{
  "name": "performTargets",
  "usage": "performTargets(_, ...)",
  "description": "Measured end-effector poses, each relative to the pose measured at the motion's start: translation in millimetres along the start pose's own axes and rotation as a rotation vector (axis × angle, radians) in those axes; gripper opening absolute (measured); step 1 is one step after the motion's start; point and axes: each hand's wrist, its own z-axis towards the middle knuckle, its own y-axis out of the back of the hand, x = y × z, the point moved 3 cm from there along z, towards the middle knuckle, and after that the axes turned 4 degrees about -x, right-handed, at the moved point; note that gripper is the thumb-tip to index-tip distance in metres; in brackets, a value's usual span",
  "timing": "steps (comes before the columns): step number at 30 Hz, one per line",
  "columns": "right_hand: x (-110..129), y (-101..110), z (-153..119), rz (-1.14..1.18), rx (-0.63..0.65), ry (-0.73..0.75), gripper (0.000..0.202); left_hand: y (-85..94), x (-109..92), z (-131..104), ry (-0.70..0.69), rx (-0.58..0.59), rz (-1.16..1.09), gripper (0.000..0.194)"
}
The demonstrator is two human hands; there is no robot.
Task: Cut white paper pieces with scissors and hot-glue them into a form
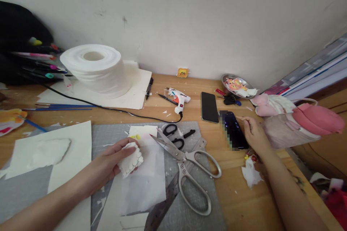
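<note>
My left hand (112, 160) is closed on a white paper cutout (131, 159) with a scalloped edge, held above the cutting mat. At the right, my right hand (256, 133) is beside a phone (235, 130) with a lit screen that lies on the table. Its index finger points toward the phone's right edge; the other fingers are bent, with nothing seen in them. Large metal scissors (182, 164) lie spread between the hands, over black-handled scissors (173, 135). White paper sheets (148, 184) lie under my left hand on the grey cutting mat (200, 195).
Behind stand a large tissue roll (94, 72) and a hot glue gun (177, 100) with a black cord. Another phone (209, 107) lies near a metal bowl (225, 83) of cutouts. A pink-lidded bottle (292, 126) rests by my right hand. Crumpled tissue (251, 174) is near my right wrist.
</note>
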Motion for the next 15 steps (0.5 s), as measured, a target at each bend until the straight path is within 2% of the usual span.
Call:
performTargets(9, -3.2, -3.3, -1.2, 0.033, 0.060, -0.018, 0.023, 2.4, 1.5, -1.5, -0.012, 0.018, -0.011, 0.025)
performTargets(15, -2.3, 0.4, -0.7, 0.027, 0.014, -0.041, 0.020, -6.7, -2.4, -5.7, -0.023, -0.001, -0.027, 0.018)
